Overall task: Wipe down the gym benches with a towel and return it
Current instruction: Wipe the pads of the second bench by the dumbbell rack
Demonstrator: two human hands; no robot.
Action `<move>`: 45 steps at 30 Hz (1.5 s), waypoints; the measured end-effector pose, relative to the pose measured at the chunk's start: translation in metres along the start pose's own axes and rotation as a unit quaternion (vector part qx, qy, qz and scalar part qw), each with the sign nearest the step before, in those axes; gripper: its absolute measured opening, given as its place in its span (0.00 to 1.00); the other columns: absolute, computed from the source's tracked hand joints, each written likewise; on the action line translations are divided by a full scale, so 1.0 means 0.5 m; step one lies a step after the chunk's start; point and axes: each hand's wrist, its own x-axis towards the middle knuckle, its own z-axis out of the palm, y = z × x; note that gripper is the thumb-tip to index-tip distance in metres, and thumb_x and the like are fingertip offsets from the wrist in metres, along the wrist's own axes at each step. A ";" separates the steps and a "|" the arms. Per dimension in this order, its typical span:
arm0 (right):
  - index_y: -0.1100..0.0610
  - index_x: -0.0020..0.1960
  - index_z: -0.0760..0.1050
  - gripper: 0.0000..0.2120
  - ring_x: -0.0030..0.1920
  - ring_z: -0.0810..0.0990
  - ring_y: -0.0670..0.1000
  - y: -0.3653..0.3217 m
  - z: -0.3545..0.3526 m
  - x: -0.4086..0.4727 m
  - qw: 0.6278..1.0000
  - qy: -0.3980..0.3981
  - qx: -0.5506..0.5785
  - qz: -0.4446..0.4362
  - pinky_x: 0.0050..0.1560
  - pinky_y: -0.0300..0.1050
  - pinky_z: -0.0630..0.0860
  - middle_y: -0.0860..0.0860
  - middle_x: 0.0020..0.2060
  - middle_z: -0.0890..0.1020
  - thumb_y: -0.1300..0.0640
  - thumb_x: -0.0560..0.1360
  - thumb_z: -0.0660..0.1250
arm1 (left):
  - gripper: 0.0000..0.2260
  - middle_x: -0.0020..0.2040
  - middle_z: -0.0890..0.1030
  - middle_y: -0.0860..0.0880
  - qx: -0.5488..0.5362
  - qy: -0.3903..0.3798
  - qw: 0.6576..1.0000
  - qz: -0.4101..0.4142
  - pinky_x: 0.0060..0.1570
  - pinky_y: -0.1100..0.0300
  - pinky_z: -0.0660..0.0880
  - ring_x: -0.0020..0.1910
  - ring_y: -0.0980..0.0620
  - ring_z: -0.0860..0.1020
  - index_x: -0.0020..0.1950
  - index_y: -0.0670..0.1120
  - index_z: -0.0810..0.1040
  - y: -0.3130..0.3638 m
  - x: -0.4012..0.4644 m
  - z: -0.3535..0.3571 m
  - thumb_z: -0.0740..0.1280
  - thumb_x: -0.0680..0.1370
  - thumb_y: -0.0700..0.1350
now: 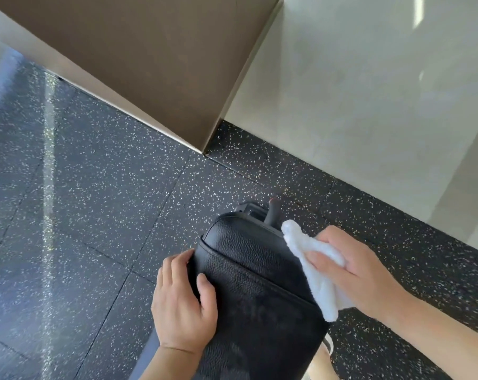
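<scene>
Over on the far left it's just dark rubber floor [67,215] with white speckles, plus a bright streak of glare running down it that washes out the tiles a bit. Up top a tan wall [150,50] comes to a corner, and a pale glossy wall [369,91] takes over to the right of it.

Moving in, the left hand [183,305] sits on the left edge of the bench [254,283], fingers curled over the side and thumb lying on the top, so it's gripping the padding. The wrist runs off the bottom of the shot.

That bench is black grainy leather with a seam across it, angled away toward the wall corner. Only the far end shows; the near part is cut off by the bottom edge. Some dark frame hardware [259,212] pokes out past the far end, but it's blurry and I can't really make out what it is.

On the right side of the pad, the towel [314,270] is white and bunched up, hanging a little off the bench's right edge. The right hand [358,272] lies flat over it with fingers fairly straight, pressing it onto the pad. Part of the towel is hidden under the palm. Something pale shows below the bench at the bottom right, too cropped to identify.
</scene>
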 end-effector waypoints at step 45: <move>0.62 0.48 0.81 0.09 0.40 0.79 0.60 -0.036 0.157 -0.130 0.879 0.236 -0.358 -0.206 0.40 0.54 0.78 0.57 0.43 0.80 0.55 0.78 0.68 | 0.28 0.86 0.53 0.45 0.132 -0.115 0.981 0.083 0.79 0.40 0.58 0.82 0.38 0.56 0.86 0.56 0.55 -0.012 -0.200 -0.083 0.59 0.86 0.50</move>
